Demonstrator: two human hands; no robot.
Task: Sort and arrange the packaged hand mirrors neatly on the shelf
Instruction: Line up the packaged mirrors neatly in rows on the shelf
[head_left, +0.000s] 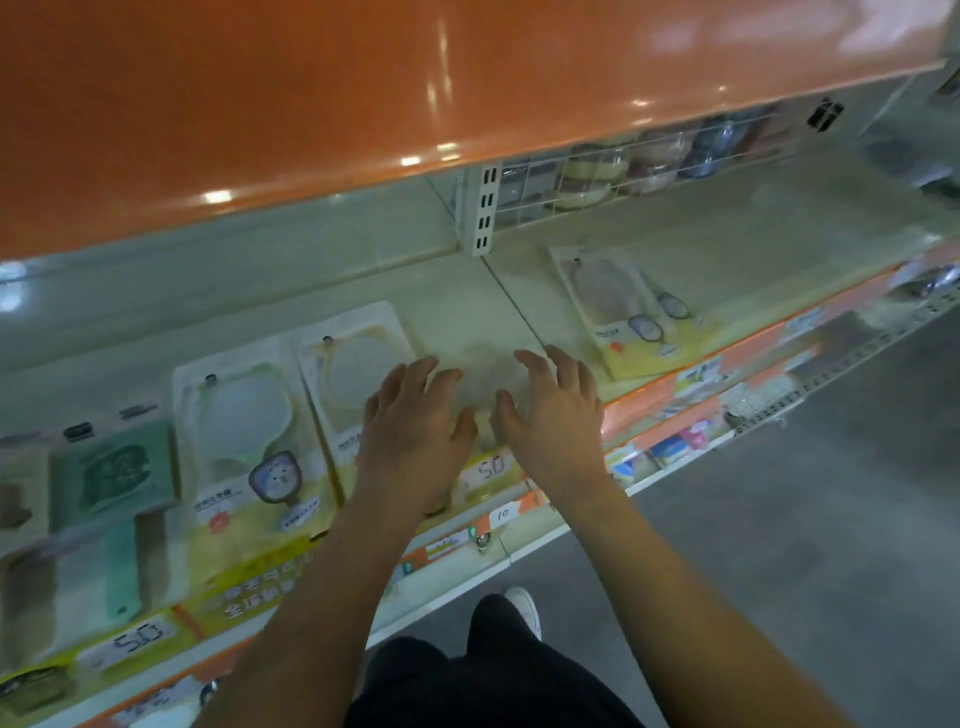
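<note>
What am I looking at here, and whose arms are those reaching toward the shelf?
There is no machine here. A person wears a camera on the head, so the single picture looks forward and down along their own bare arms. The left hand and right hand hover with spread fingers over a bare patch of a shop shelf; neither holds anything. On the shelf lie packaged hand mirrors: a green-rimmed one, a yellow-rimmed one beside it, partly under the left hand, and a pinkish one lying apart, further right. Green packs sit at far left. An orange shelf hangs overhead. Handwritten price tags line the edge.
</note>
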